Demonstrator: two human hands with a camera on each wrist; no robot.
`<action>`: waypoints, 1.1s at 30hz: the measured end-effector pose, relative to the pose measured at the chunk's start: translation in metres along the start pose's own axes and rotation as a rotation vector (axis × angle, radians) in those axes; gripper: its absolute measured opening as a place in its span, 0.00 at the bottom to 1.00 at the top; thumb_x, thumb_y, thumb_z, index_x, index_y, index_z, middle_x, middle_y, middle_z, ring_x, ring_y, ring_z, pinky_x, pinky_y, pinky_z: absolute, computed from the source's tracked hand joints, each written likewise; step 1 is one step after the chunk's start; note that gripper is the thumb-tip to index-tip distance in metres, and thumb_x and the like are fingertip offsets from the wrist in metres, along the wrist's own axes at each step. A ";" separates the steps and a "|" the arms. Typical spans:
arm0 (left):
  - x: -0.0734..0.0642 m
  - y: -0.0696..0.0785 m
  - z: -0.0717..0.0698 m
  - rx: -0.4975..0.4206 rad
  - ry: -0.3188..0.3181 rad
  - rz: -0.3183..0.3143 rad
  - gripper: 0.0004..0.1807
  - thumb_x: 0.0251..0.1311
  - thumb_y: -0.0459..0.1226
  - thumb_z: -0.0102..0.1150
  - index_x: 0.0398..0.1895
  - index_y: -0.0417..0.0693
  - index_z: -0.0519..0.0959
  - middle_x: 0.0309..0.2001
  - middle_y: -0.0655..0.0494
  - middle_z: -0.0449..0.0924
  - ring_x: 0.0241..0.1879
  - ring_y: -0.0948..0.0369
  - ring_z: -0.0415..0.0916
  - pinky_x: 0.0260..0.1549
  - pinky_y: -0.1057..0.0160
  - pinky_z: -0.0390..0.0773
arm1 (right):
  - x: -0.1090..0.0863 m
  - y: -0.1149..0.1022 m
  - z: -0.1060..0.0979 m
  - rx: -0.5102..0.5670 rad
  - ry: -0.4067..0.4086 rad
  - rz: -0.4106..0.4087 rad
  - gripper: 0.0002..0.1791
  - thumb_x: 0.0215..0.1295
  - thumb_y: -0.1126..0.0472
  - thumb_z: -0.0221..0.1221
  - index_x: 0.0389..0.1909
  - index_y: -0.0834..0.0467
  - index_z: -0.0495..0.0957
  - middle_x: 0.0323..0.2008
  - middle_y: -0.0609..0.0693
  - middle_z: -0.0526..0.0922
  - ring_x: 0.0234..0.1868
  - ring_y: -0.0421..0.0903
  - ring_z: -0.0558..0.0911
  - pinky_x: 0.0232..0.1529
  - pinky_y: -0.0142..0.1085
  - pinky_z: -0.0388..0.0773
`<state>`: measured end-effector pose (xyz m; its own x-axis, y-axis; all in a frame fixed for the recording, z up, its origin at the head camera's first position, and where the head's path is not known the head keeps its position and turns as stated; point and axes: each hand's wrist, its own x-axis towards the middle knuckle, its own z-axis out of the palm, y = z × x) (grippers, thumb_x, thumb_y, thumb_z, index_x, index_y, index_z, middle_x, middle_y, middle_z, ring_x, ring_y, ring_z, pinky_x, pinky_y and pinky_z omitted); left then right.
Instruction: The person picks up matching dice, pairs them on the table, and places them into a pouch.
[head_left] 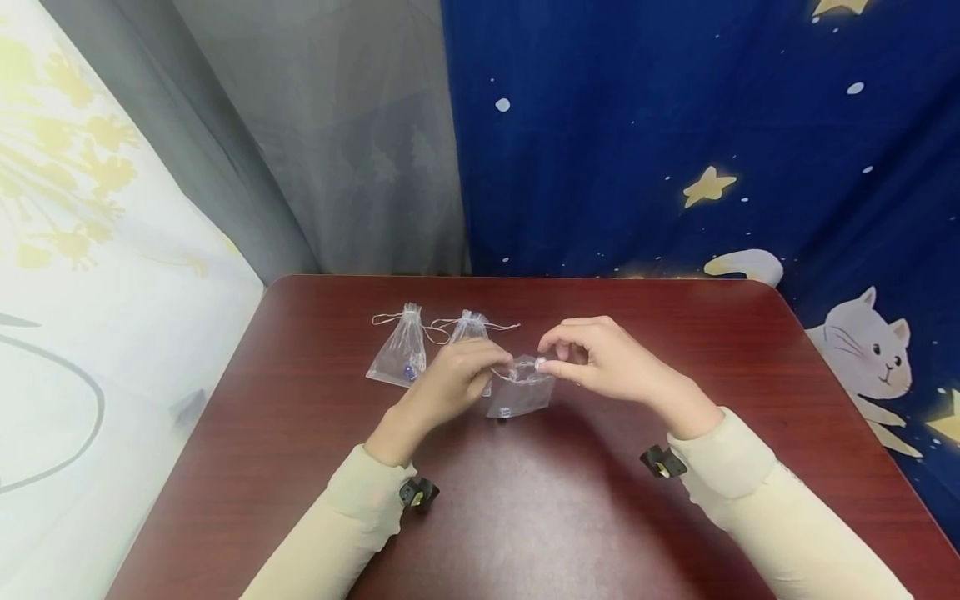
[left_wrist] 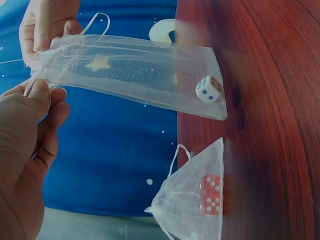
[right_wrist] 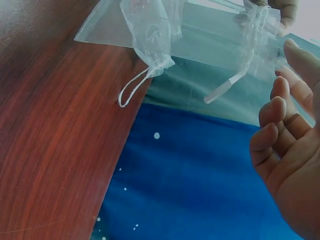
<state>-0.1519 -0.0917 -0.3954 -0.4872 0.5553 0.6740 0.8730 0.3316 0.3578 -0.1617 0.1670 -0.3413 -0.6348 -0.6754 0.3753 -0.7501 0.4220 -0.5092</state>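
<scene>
A sheer white organza drawstring bag hangs tilted between both hands, just over the table. Inside its bottom corner lies a white die with dark pips. The left hand pinches one side of the gathered mouth between thumb and fingers. On the opposite side, the right hand has thumb and index finger at the bag's rim, its other fingers loosely curled. A drawstring loop sticks out beside the mouth. Partly hidden behind the left hand is a second organza bag, holding a red die.
Farther left on the dark red wooden table lies another tied organza bag with a blue die inside. Grey and blue curtains hang behind the table's far edge.
</scene>
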 end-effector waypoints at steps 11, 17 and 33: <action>0.004 0.001 0.005 0.007 0.003 0.005 0.13 0.56 0.17 0.61 0.40 0.37 0.86 0.36 0.51 0.87 0.38 0.57 0.84 0.46 0.63 0.82 | -0.015 0.011 0.002 -0.063 0.039 0.088 0.21 0.52 0.52 0.78 0.44 0.53 0.81 0.30 0.44 0.75 0.24 0.38 0.71 0.24 0.32 0.70; 0.007 0.003 0.004 -0.001 0.035 -0.001 0.13 0.55 0.18 0.61 0.38 0.38 0.86 0.35 0.52 0.87 0.37 0.57 0.84 0.46 0.61 0.82 | -0.025 0.022 0.009 -0.188 0.005 0.106 0.10 0.59 0.54 0.74 0.34 0.49 0.81 0.25 0.38 0.73 0.23 0.35 0.70 0.24 0.32 0.70; 0.000 0.003 0.004 0.031 0.539 -0.208 0.06 0.60 0.24 0.63 0.37 0.38 0.87 0.34 0.49 0.89 0.32 0.56 0.87 0.31 0.60 0.83 | -0.036 0.031 -0.005 -0.059 -0.095 0.093 0.10 0.67 0.58 0.66 0.26 0.44 0.80 0.18 0.32 0.69 0.19 0.32 0.67 0.21 0.30 0.67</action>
<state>-0.1497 -0.0876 -0.3966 -0.5598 0.0115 0.8286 0.7550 0.4192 0.5042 -0.1630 0.2071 -0.3666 -0.6837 -0.6848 0.2524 -0.7003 0.5183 -0.4909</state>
